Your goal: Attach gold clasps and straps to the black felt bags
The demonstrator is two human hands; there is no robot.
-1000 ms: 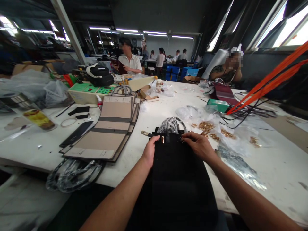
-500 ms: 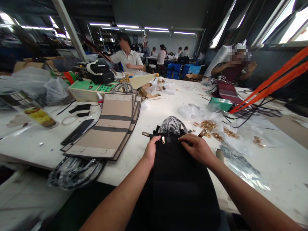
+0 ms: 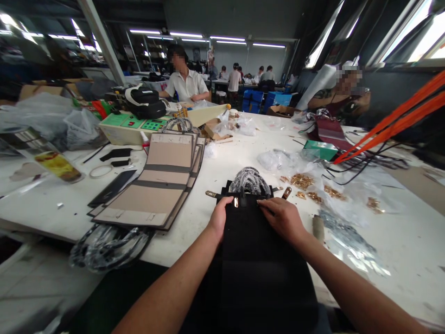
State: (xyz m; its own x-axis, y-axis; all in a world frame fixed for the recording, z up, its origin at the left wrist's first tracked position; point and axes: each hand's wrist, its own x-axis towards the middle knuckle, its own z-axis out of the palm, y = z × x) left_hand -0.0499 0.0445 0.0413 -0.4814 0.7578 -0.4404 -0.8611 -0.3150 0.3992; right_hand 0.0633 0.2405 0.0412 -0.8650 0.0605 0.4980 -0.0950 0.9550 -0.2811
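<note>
While the left hand [image 3: 219, 218] and right hand [image 3: 282, 219] — close together — pinch the top edge of the black bag [image 3: 257, 250] at lower centre of the frame, its gold clasp [image 3: 236, 202] (small, partly hidden) could skew if either grip slackens.

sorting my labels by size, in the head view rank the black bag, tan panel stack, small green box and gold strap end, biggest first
1. black bag, though it is nearest the camera, so its lead over the stack is unsure
2. tan panel stack
3. small green box
4. gold strap end
</note>
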